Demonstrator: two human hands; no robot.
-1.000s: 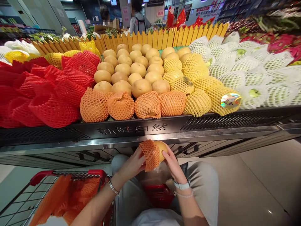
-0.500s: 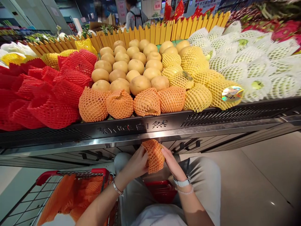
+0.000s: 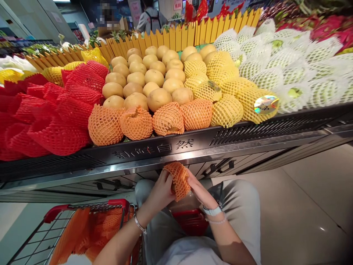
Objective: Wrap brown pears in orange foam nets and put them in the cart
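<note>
An orange foam fruit net [image 3: 181, 181] sits between my hands, just in front of the stand's lower edge. My left hand [image 3: 163, 188] is closed round its left side, the thumb against the mesh. On the right side, the fingers of my right hand [image 3: 197, 187] press against it. The net looks full and rounded, as if over a fruit, but the mesh and my fingers hide what is inside. Beyond my hands, bare tan pears [image 3: 154, 78] lie in rows on the stand. Along the front edge sit several pears in orange nets [image 3: 168, 118].
A wire shopping cart [image 3: 56, 224] with orange foam nets [image 3: 96, 230] stands at my left. Red-netted fruit [image 3: 60, 125], yellow-netted fruit [image 3: 227, 110] and white-netted fruit [image 3: 295, 92] flank the pears. A black ledge [image 3: 154, 149] fronts the stand. A red object [image 3: 191, 221] is between my knees.
The view has shifted slightly, so the stand appears a little further left. My hands keep hold of the netted bundle, which has turned slightly; the pears on display stay put.
</note>
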